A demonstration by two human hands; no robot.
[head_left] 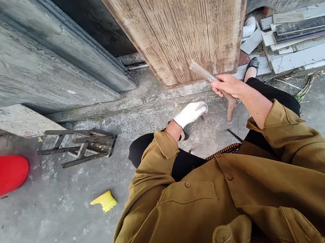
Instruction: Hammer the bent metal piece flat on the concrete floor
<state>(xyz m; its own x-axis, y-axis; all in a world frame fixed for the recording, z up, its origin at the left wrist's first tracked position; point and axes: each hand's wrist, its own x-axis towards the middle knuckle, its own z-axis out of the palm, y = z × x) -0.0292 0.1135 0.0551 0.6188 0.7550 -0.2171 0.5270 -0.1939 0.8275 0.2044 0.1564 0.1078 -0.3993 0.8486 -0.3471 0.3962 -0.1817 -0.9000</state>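
My right hand (pixel 226 85), bare, is closed around a forked wooden stick (pixel 230 112). A pale, translucent sleeve (pixel 200 70) covers the stick's far end, and thin wire (pixel 210 78) is wound in several turns by my fingers. From these turns a single strand (pixel 206 94) runs down to my left hand (pixel 191 112), which wears a white glove. Its fingers are pinched together on the strand. Some fingertips of the gloved hand are hidden from above.
A brown wooden door (pixel 190 31) stands ahead, with stacked boards (pixel 303 36) to its right. On the left are a small wooden frame (pixel 84 144), a red bucket (pixel 10 174) and a yellow piece (pixel 104 201) on the concrete floor. A woven seat edge shows beneath me.
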